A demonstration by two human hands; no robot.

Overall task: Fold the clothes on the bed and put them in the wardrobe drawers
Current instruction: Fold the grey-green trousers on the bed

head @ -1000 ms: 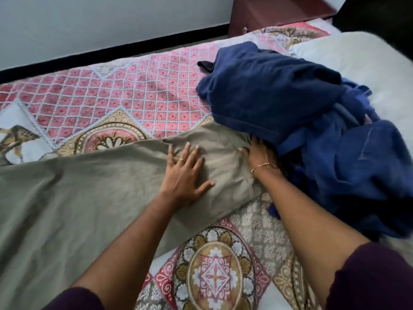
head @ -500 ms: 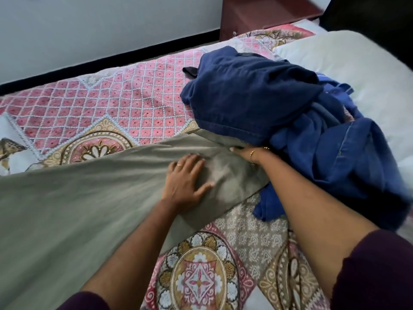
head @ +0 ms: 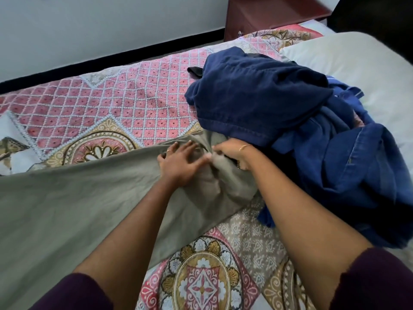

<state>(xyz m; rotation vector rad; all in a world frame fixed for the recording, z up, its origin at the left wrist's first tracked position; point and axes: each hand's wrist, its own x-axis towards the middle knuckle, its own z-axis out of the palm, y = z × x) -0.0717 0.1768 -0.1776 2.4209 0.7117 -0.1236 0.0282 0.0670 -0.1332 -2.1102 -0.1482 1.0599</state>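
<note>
My left grip [head: 181, 166] lay flat on the olive garment [head: 78, 204] on the bed [head: 125, 108]; right grip [head: 232, 155] pinched its end under the blue clothes pile [head: 279, 113]. Risk, imo: tugging drags pile w/ it.

Both bare forearms reach forward from dark maroon sleeves and converge ahead of the body. The left hand [head: 178, 164] lies palm down with fingers spread and nearly straight, a ring on one finger, its thumb stretched toward the other hand. The right hand [head: 232, 155], a thin bangle at the wrist, has its fingers curled and bunched around cloth, knuckles up.
</note>
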